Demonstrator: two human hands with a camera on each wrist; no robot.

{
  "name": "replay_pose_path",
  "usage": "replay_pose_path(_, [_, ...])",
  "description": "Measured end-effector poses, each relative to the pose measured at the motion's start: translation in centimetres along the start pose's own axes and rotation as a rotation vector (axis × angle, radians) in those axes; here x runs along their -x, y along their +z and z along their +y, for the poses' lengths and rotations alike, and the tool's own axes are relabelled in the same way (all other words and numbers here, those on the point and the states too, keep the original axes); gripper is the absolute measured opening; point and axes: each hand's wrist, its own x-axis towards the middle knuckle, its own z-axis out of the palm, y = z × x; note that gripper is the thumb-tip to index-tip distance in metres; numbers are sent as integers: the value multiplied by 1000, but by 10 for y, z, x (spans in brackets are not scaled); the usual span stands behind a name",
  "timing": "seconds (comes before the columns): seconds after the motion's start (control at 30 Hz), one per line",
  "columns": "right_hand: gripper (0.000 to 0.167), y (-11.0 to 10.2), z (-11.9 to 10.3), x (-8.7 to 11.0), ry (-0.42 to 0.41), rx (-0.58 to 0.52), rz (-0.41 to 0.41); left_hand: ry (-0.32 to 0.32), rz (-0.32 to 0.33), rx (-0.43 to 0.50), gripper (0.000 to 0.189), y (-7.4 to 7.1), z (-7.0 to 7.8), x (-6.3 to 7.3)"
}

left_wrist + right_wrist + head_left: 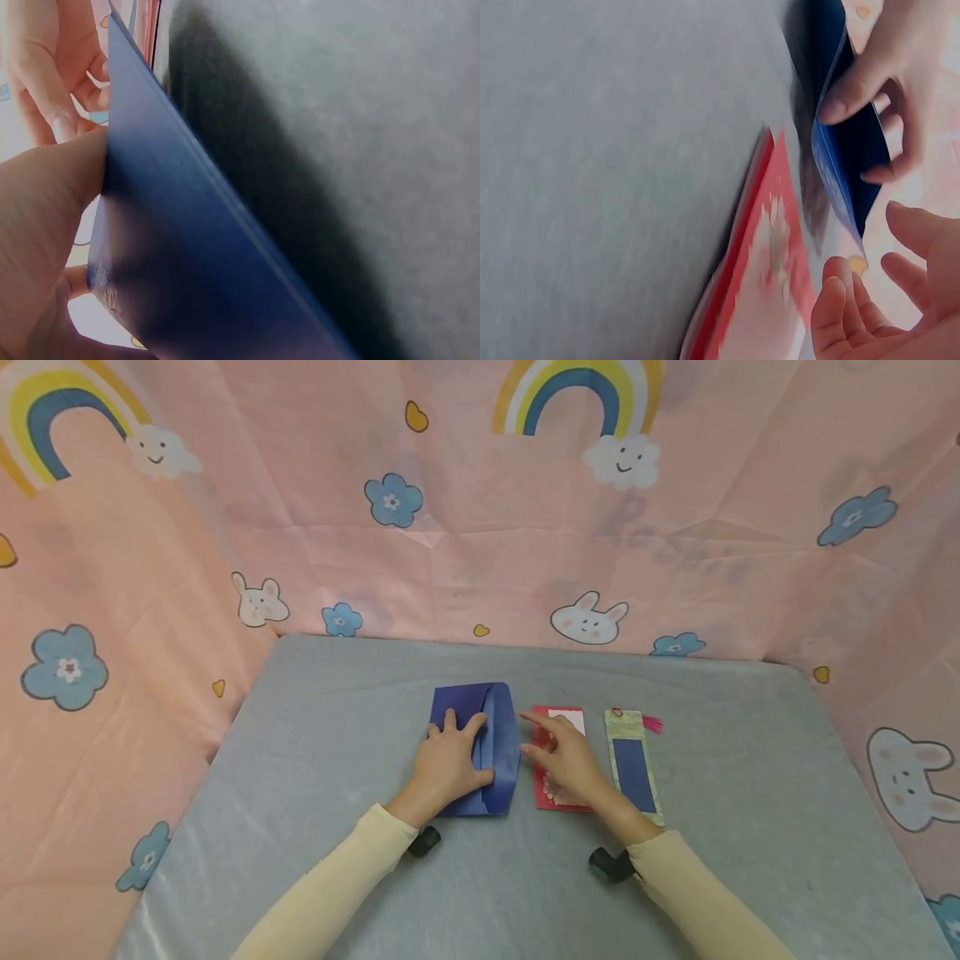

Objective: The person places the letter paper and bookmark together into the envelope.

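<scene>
A dark blue envelope (pixel 450 696) lies on the table with its flap (pixel 506 735) folded out to the right. My left hand (pixel 447 762) rests on it with spread fingers, the thumb near the lower part of the flap. Just right of the flap's edge is my right hand (pixel 572 767), its thumb and index finger apart and nothing between them. Below that hand lies a red card (pixel 542 795) with a white decorated front, partly hidden by it. The right wrist view shows the card (pixel 761 300) standing slightly parted, like a folded one.
To the right of the card lies a green-patterned bookmark (pixel 633 768) with a dark blue panel and a pink tassel (pixel 652 724); the right forearm covers its lower corner. A grey cloth covers the table (pixel 337 735). Behind hangs a pink curtain (pixel 465 568) with printed rainbows and rabbits.
</scene>
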Motion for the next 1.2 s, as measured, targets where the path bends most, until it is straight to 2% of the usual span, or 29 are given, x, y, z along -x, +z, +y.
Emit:
replay_pose_path(0.2, [56, -14, 6, 3, 31, -58, -18, -4, 11, 1, 85, 0, -1, 0])
replay_pose_path(0.37, [56, -22, 16, 11, 96, -4, 15, 16, 21, -9, 85, 0, -1, 2])
replay_pose_path(0.6, [54, -32, 35, 21, 145, 61, 93, 17, 21, -6, 85, -1, 0, 2])
replay_pose_path(0.8, [54, -37, 43, 27, 172, 72, 91, 8, 18, -12, 86, 0, 0, 2])
replay_pose_path(1.2, [55, -39, 43, 30, 190, 95, 76, 15, 24, -12, 85, 0, -2, 2])
